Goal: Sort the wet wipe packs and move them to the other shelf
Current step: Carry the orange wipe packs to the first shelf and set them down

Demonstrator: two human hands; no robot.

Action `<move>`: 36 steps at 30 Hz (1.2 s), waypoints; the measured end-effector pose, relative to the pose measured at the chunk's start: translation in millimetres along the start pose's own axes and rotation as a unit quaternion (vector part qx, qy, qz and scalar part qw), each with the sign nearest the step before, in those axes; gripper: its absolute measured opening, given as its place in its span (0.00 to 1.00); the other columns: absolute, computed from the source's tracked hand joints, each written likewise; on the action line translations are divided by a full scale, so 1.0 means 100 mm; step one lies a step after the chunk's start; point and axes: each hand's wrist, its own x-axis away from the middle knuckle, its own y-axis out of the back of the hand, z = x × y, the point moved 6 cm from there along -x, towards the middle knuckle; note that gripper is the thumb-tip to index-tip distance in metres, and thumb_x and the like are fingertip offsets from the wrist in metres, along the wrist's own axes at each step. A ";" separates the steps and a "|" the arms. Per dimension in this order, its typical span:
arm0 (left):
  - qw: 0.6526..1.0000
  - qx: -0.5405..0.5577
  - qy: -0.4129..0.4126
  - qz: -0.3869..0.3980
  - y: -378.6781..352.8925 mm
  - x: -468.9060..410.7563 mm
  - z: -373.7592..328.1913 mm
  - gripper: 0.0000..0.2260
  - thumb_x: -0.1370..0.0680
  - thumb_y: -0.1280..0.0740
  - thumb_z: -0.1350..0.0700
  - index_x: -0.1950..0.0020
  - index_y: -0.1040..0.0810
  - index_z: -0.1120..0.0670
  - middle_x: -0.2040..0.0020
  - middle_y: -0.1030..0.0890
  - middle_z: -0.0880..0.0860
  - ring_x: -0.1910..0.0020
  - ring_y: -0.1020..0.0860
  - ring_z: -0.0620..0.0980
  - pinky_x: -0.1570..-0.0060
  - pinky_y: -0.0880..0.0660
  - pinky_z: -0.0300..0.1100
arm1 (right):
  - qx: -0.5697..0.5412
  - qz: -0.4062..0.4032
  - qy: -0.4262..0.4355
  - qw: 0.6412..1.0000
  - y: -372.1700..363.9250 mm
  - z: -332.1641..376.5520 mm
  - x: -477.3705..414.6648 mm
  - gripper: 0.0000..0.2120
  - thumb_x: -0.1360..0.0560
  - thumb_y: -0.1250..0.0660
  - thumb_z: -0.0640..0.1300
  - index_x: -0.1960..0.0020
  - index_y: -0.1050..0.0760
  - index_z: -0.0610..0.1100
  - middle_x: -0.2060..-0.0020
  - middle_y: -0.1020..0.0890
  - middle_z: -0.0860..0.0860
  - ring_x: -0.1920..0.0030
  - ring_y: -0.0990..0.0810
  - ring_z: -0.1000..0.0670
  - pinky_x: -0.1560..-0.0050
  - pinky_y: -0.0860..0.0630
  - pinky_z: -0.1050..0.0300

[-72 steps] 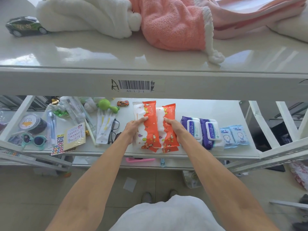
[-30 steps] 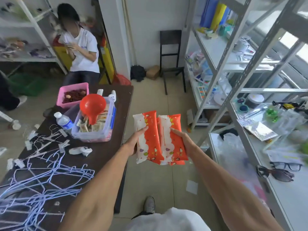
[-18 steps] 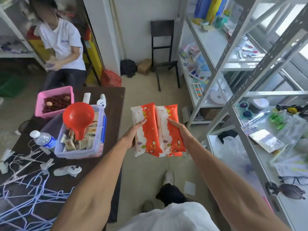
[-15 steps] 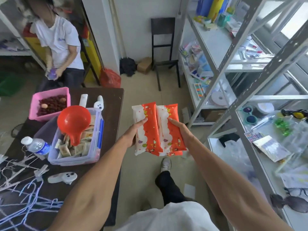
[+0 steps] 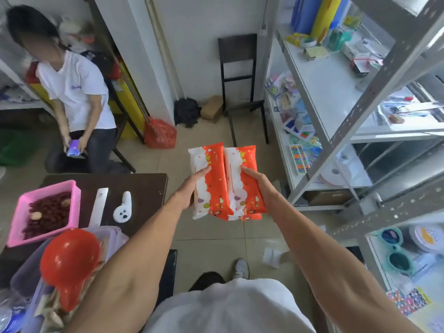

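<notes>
Orange and white wet wipe packs (image 5: pixel 225 183) are held side by side in the air over the tiled floor, with the edge of at least one more showing beneath them. My left hand (image 5: pixel 191 187) grips their left side, thumb on top. On their right side my right hand (image 5: pixel 260 186) holds them the same way. A white metal shelf unit (image 5: pixel 319 99) stands to the right of the packs, its boards full of small goods.
A dark table (image 5: pixel 141 186) at left carries a pink basket (image 5: pixel 45 210), a clear box with a red funnel (image 5: pixel 69 260) and white gadgets. A person sits at far left with a phone. A black chair (image 5: pixel 240 75) stands by the back wall. Sunglasses (image 5: pixel 396 251) lie on the near right shelf.
I lifted the packs off the first shelf, turned away from it and walked forward along the aisle. The table has slid toward me and the far shelf unit is closer.
</notes>
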 end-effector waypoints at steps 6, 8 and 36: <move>1.000 0.015 0.004 -0.008 0.05 -0.66 -0.49 0.24 0.23 0.31 0.38 0.33 0.22 0.52 0.43 0.14 0.56 0.42 0.17 0.58 0.42 0.22 0.54 | 0.008 0.012 -0.015 1.000 0.09 0.63 -0.60 0.21 0.24 0.29 0.57 0.40 0.21 0.43 0.53 0.14 0.43 0.57 0.14 0.42 0.51 0.17 0.46; 1.000 0.024 0.006 -0.004 0.10 -0.94 -0.63 0.24 0.22 0.31 0.39 0.32 0.22 0.53 0.41 0.14 0.57 0.42 0.17 0.59 0.44 0.21 0.53 | 0.014 0.011 -0.018 1.000 0.13 0.81 -0.86 0.23 0.25 0.28 0.57 0.39 0.21 0.42 0.51 0.14 0.42 0.56 0.14 0.41 0.48 0.17 0.44; 0.983 -0.095 0.056 0.150 -0.46 -5.04 -3.70 0.19 0.21 0.34 0.40 0.37 0.21 0.50 0.47 0.12 0.55 0.45 0.16 0.58 0.41 0.22 0.56 | -0.151 -0.150 0.055 0.976 1.32 3.96 -3.46 0.19 0.22 0.31 0.55 0.39 0.22 0.41 0.55 0.13 0.44 0.60 0.13 0.44 0.58 0.15 0.50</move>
